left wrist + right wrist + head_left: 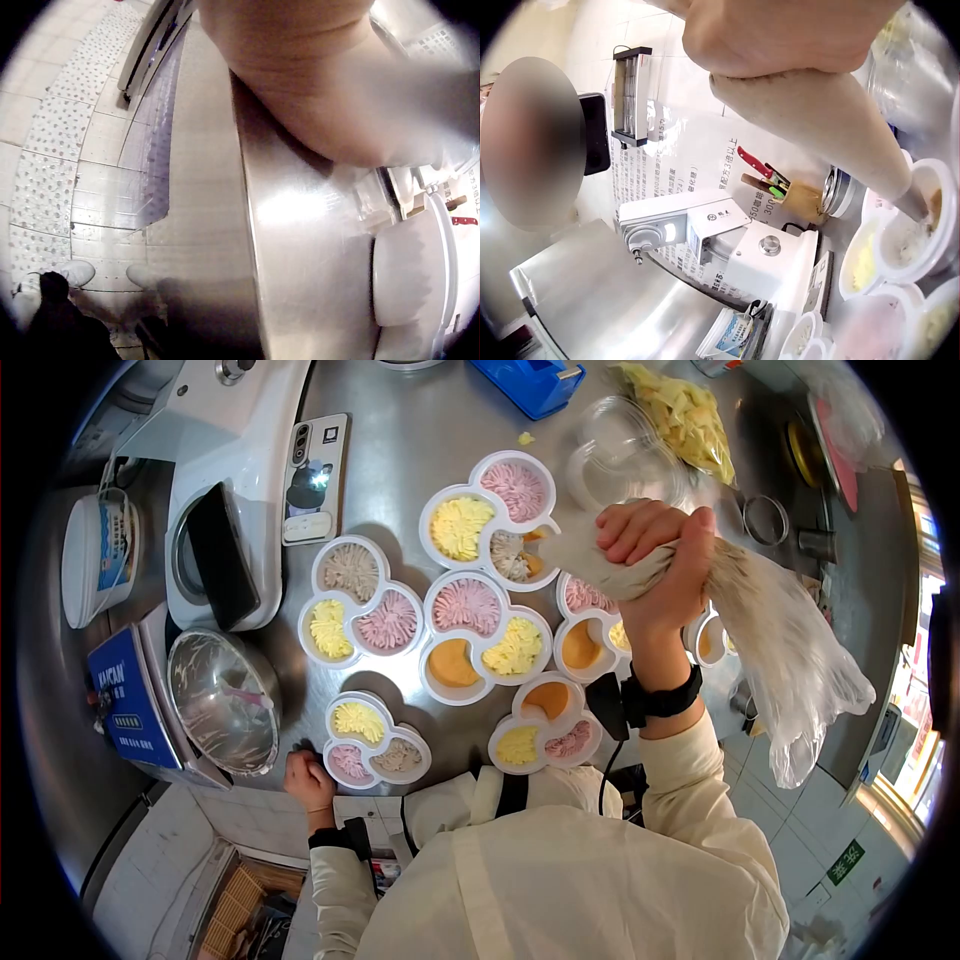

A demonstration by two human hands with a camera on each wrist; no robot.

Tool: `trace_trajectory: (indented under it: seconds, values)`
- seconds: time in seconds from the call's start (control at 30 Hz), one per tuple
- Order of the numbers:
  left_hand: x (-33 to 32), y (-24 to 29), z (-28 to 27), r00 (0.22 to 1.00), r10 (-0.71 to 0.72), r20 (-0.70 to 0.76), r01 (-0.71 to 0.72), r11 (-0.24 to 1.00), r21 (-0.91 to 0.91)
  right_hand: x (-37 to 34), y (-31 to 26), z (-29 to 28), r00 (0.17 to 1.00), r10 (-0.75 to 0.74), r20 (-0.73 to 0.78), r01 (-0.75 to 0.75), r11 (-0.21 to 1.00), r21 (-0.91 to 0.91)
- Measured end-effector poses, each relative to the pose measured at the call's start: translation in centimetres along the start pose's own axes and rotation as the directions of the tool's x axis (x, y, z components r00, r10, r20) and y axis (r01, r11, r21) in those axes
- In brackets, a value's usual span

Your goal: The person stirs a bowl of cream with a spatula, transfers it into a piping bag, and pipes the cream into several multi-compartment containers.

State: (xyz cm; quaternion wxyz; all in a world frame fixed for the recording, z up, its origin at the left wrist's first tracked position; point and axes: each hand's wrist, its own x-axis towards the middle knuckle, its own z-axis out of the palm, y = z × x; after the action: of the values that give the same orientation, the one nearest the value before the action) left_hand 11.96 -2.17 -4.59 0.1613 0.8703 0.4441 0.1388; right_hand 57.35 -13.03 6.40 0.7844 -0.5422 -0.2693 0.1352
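My right hand grips a piping bag of greyish cream, its loose clear end trailing to the right. The bag's tip points down into one compartment of a white three-part container at the back. Grey cream strands partly cover the orange-brown base there; pink and yellow piped cream fill its other two compartments. My left hand rests at the table's front edge, fingers loosely curled, holding nothing, beside another filled container. In the left wrist view, a white container stands near that hand.
Several more three-part containers stand around, some with bare orange-brown compartments. To the left are a smeared metal bowl, a white mixer and phones. Behind sit a blue tape dispenser, clear lids and a bag of yellow pieces.
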Motion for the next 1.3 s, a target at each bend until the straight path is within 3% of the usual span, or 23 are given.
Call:
trace_trajectory:
  seconds: [0.13, 0.33, 0.4, 0.5, 0.93, 1.13, 1.3]
  values:
    - [0.0, 0.0, 0.1, 1.000, 0.004, -0.008, -0.004, 1.000, 0.002, 0.2, -0.2, -0.1, 0.998, 0.011, 0.061, -0.010, 1.000, -0.017]
    - [-0.1, -0.2, 0.0, 1.000, 0.004, -0.011, -0.004, 1.000, -0.003, 0.2, 0.0, -0.3, 1.000, 0.000, -0.025, 0.000, 1.000, -0.003]
    - [0.0, -0.1, 0.0, 1.000, 0.004, -0.003, -0.004, 1.000, -0.014, 0.0, 0.1, -0.4, 0.996, -0.038, 0.083, 0.045, 0.996, -0.077]
    - [0.0, -0.1, 0.0, 1.000, -0.001, 0.003, 0.001, 1.000, -0.013, -0.3, 0.3, -0.1, 0.993, -0.021, 0.118, 0.032, 0.995, -0.093]
    - [-0.2, -0.4, 0.1, 1.000, -0.004, 0.004, 0.004, 1.000, -0.025, -0.6, 0.5, 0.2, 0.990, 0.014, 0.139, -0.003, 0.997, -0.076]
    - [-0.1, -0.4, 0.1, 1.000, 0.009, -0.004, -0.010, 1.000, -0.018, -0.5, 0.4, 0.3, 0.988, -0.044, 0.148, 0.059, 0.993, -0.100]
    - [-0.1, -0.3, 0.1, 1.000, 0.009, -0.004, -0.009, 1.000, -0.014, -0.8, 0.5, 0.1, 0.988, -0.026, 0.150, 0.030, 0.999, -0.029]
